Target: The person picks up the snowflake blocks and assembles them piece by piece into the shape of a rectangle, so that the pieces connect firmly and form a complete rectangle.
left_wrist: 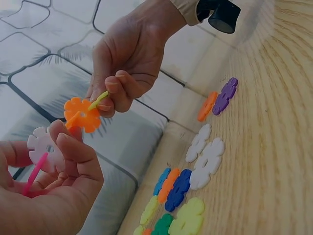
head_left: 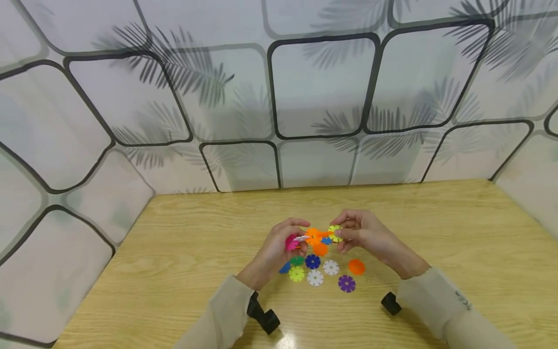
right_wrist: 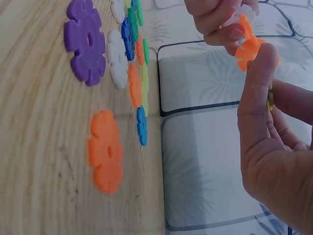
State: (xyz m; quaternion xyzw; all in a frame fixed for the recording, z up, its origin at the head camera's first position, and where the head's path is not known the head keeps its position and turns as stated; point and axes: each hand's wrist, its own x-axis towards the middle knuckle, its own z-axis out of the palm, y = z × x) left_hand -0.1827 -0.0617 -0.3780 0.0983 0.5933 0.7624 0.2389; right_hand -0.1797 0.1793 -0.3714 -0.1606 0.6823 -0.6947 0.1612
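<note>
Above the table, my two hands hold a chain of notched plastic flower discs between them. Near the pink disc (left_wrist: 35, 175) and white disc (left_wrist: 39, 145), my left hand (head_left: 275, 247) grips the chain with curled fingers. Orange discs (left_wrist: 82, 108) form its middle, set at an angle to each other. A yellow disc (head_left: 335, 234) is pinched between thumb and fingers of my right hand (head_left: 368, 233). In the left wrist view that yellow disc meets the orange one edge-on; how deeply their slots engage cannot be seen. Fingers partly hide the pink disc.
Loose discs lie on the wooden table (head_left: 183, 252) below the hands: purple (head_left: 347, 283), orange (head_left: 356, 266), white (head_left: 315, 277), dark blue (head_left: 312, 261), yellow (head_left: 297, 274), green (head_left: 297, 261) and others. A patterned fabric wall (head_left: 322, 92) borders the table's back and sides.
</note>
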